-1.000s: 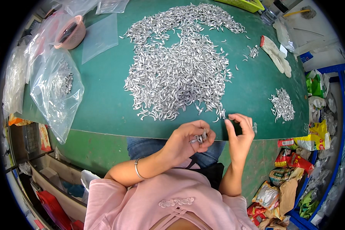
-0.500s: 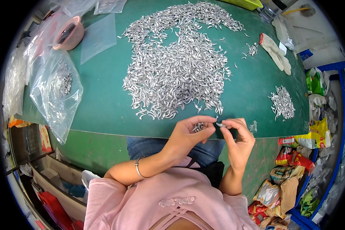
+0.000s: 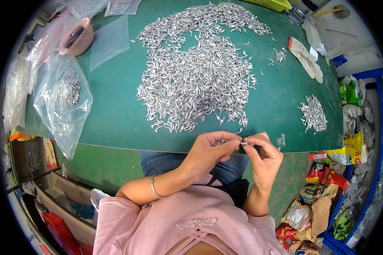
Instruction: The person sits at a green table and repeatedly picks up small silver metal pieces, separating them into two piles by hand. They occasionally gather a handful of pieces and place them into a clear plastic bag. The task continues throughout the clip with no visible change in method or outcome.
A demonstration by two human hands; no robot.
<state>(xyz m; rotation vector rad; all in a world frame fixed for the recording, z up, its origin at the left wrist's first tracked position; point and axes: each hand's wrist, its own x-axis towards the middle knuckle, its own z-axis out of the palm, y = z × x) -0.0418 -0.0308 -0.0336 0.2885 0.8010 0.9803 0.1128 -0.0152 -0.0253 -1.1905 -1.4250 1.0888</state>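
Note:
Several small curved silvery metal pieces (image 3: 221, 142) lie cupped in my left hand (image 3: 204, 155), its fingers curled round them and its thumb and fingertip pinched together. My right hand (image 3: 266, 155) pinches one more curved metal piece (image 3: 244, 143) between thumb and forefinger, right against the left fingertips. Both hands are just above the near edge of the green table (image 3: 110, 106). Beyond them spreads a large pile of the same silvery pieces (image 3: 195, 76). To the right sits a smaller heap of them (image 3: 313, 114).
A clear plastic bag (image 3: 61, 112) holding some pieces lies at left, near a pink basket (image 3: 83, 40). A flat plastic sheet (image 3: 110, 42) is beside it. A white glove (image 3: 304, 59) and a small cluster of pieces (image 3: 280, 54) lie far right. Colourful packets (image 3: 323, 176) fill the right side.
My right fingers have moved slightly left, and the piece in them now meets my left fingertips. My left fingers have closed further over the pieces in the palm.

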